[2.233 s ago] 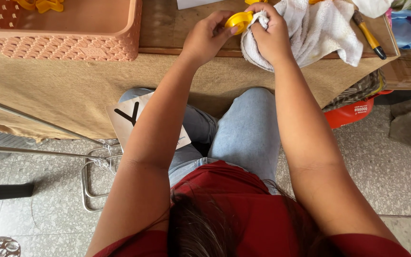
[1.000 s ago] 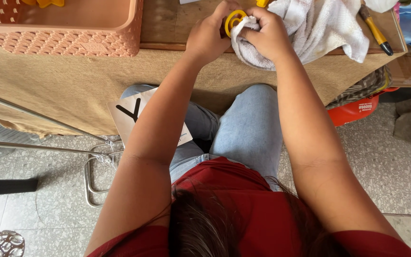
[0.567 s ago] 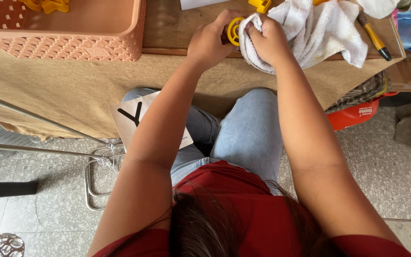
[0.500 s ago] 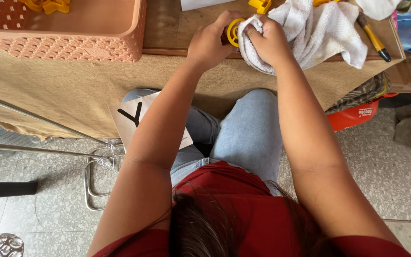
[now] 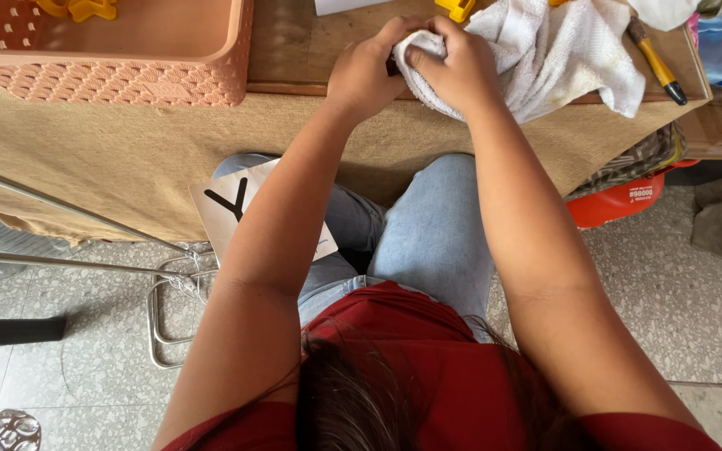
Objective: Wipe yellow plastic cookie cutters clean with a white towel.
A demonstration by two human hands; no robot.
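Burlap-draped counter (image 5: 110,159) carries a peach plastic basket (image 5: 127,50) at the left and a white cloth (image 5: 545,58) at the front edge. Both hands — left hand (image 5: 365,71), right hand (image 5: 453,67) — are clenched together on the cloth's bunched corner; a yellow-handled tool (image 5: 653,63) lies just beside.

Towel (image 5: 545,50): white terry cloth, nubby, matt.
Basket (image 5: 127,79): peach plastic, perforated lattice walls, smooth semi-matt rim.
Desk (image 5: 294,50): brown wood, worn, matt.
Desk skirt (image 5: 85,159): tan coarse-woven cloth, rough, at 9 o'clock from the towel.
Floor (image 5: 695,301): speckled stone tile, smooth.
Rods (image 5: 60,209): bare metal, glossy.
Card (image 5: 236,209): paper, matt.
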